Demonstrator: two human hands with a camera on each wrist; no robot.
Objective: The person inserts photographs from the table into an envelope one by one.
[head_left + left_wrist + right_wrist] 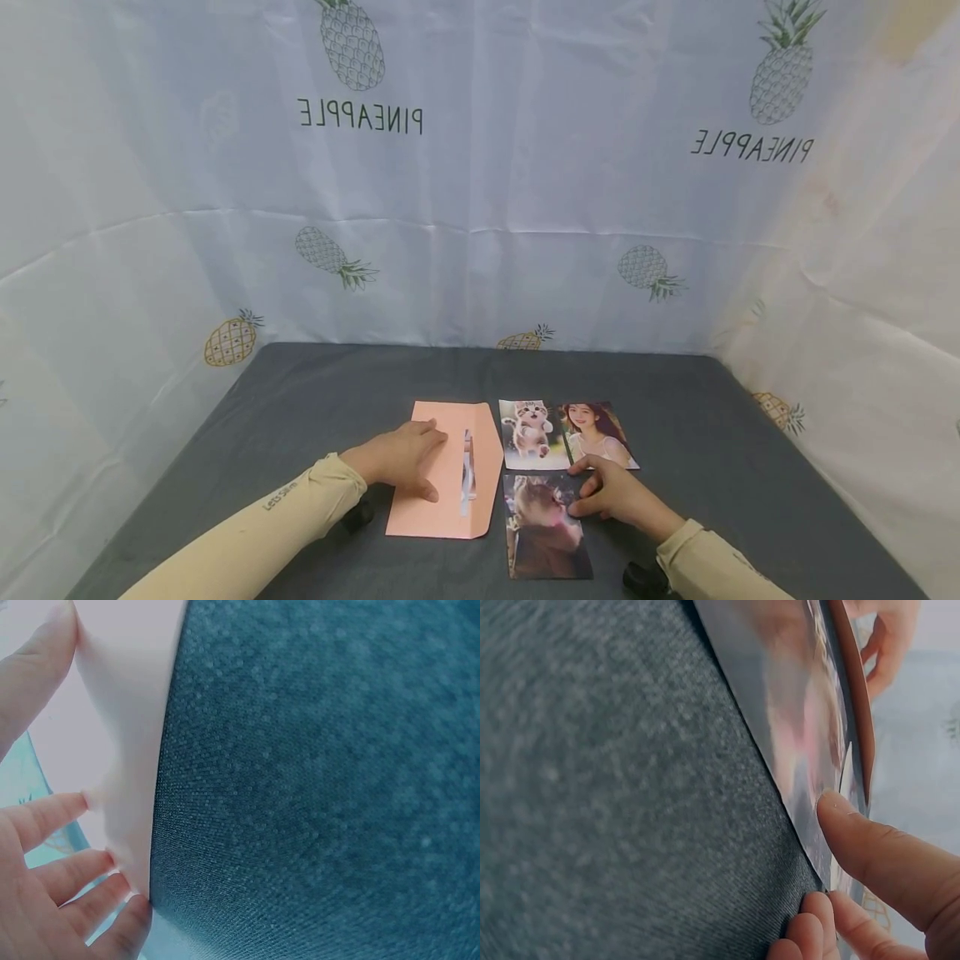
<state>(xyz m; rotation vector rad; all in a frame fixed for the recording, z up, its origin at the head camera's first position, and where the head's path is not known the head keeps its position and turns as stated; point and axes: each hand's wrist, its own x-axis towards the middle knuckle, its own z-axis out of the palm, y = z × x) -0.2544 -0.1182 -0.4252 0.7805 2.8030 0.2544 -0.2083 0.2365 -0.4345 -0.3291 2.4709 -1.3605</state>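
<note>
A salmon-pink envelope lies on the table, its flap spread to the right and a strip of a picture showing at its mouth. My left hand rests on the envelope's left part, fingers spread; the left wrist view shows the fingertips along its pale surface. To the right lies a dark glossy photo, blurred by glare. My right hand pinches its upper right corner, thumb on the surface. Just above are a kitten photo and a photo of a long-haired person, side by side.
Dark grey cloth covers the table. White curtains with pineapple prints stand behind and at both sides. Black wrist devices show below the left wrist and right wrist.
</note>
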